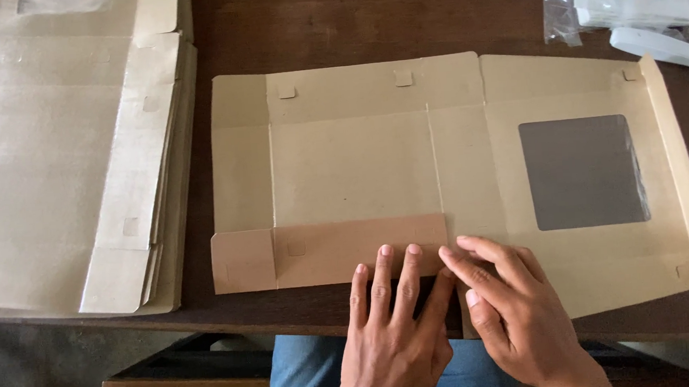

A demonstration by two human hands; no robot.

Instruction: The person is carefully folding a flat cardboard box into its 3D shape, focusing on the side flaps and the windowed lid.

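Left hand (390,328) flat, fingers spread, gripping nothing, pinning the folded brown flap (328,253) | right hand (506,311) open, fingertips pressing the crease | flat tan windowed cardboard box blank (455,161) lies mid dark wooden counter (349,23) | stack of blanks (67,156) left.

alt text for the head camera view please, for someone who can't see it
Both hands, left hand and right hand, press their fingers on a folded-up flap of a flat brown box blank with a window, on a dark table. A stack of blanks lies to the left.
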